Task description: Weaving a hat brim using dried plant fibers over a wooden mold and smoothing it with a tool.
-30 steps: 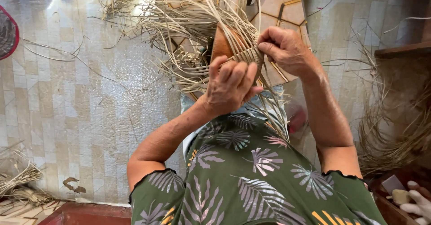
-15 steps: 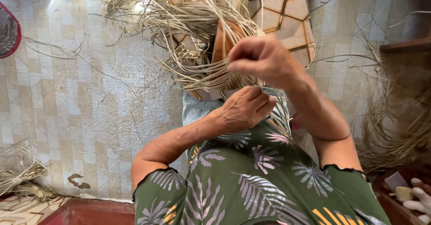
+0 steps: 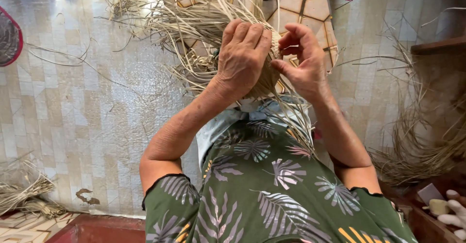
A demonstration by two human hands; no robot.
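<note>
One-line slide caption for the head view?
Left hand grips woven straw piece; right hand pinches a strand above tiled floor.

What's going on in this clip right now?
A person in a green leaf-print garment is working pale straw strands into a small woven piece held up in front of them. The left hand wraps over the piece, while the right hand pinches a strand at its edge. Loose strands fan out from the work, and more straw bundles lie on the tiled floor.
</note>
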